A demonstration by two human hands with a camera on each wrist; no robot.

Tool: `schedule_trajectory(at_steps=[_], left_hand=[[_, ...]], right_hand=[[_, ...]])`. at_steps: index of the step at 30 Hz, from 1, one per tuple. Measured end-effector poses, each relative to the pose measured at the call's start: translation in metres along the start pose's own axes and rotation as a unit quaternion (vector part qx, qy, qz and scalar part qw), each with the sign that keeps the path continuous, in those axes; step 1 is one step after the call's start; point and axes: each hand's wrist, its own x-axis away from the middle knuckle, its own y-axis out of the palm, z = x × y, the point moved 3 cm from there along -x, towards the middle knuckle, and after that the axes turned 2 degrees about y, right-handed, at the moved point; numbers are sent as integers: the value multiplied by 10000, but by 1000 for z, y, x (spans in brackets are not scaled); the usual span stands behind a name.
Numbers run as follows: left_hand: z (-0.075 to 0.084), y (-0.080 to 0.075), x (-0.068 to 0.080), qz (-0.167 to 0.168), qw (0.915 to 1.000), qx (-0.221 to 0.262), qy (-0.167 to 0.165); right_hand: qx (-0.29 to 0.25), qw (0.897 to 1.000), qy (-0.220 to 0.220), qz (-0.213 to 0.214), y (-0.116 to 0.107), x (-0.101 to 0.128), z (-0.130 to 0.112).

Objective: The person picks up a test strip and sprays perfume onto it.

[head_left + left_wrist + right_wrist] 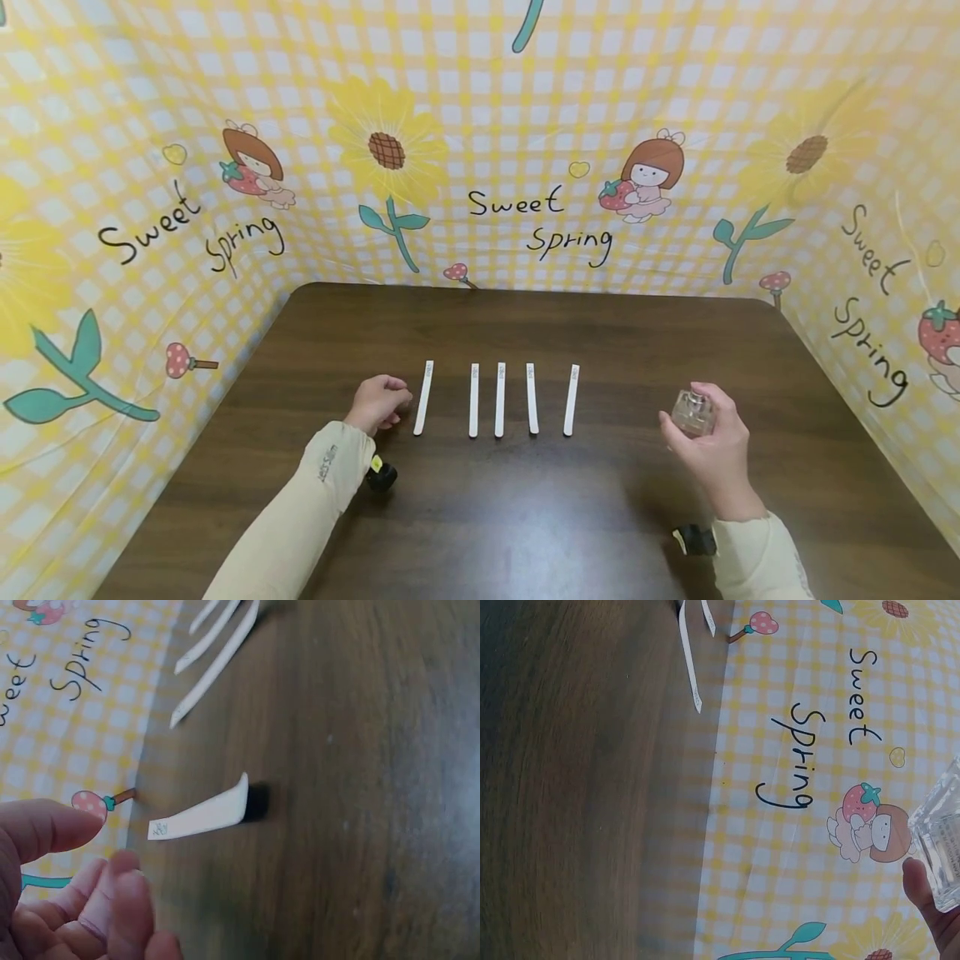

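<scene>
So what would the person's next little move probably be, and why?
Probably the left hand pinches up the nearest paper strip, since it rests empty right beside it, while the right hand already holds the small glass bottle above the table.

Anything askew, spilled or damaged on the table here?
Nothing stands out. Five white paper strips lie in a neat row, the table looks dry, the right hand holds a small clear bottle upright.

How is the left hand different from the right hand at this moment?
The left hand holds nothing, while the right hand grips a small clear glass bottle. The left hand is low on the table beside the leftmost white strip; the right hand is raised, apart from the strips. Both wear cream sleeves.
</scene>
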Motion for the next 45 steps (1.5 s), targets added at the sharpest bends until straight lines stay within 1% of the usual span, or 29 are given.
schedule_trajectory(at_steps=[3,5,9,11,15,19,23,27,30,35,37,40,45], left_hand=[[-1,1,-3,-124,9987,-501,44],[-1,3,-4,-233,9960,-859,57],[-1,9,-5,-417,9875,-1515,146],[-1,12,-5,-458,9823,-1796,275],[2,17,-7,-448,9739,-2174,474],[2,20,-7,-381,9683,-2420,495],[2,21,-8,-294,9613,-2677,580],[2,19,-9,-278,9582,-2779,623],[3,17,-9,-335,9568,-2819,626],[2,13,-8,-260,9499,-3043,668],[2,12,-8,-214,9489,-3077,675],[1,12,-9,-179,9496,-3045,714],[0,13,-10,-259,9502,-2948,976]], right_hand=[[34,10000,4,2,0,0,1],[19,10000,-12,25,0,0,2],[17,9999,-84,88,0,0,1],[26,9999,-100,100,-1,1,1],[112,9999,4,27,-3,2,2],[168,9998,68,-24,-3,3,3],[85,10000,34,25,-2,4,2],[1,10000,-23,69,0,4,1],[15,9999,-59,87,0,5,2],[13,9999,-105,122,1,5,2],[-12,9999,-96,118,1,4,1],[-37,9999,-96,106,1,4,1],[-25,9998,-168,114,2,4,0]])
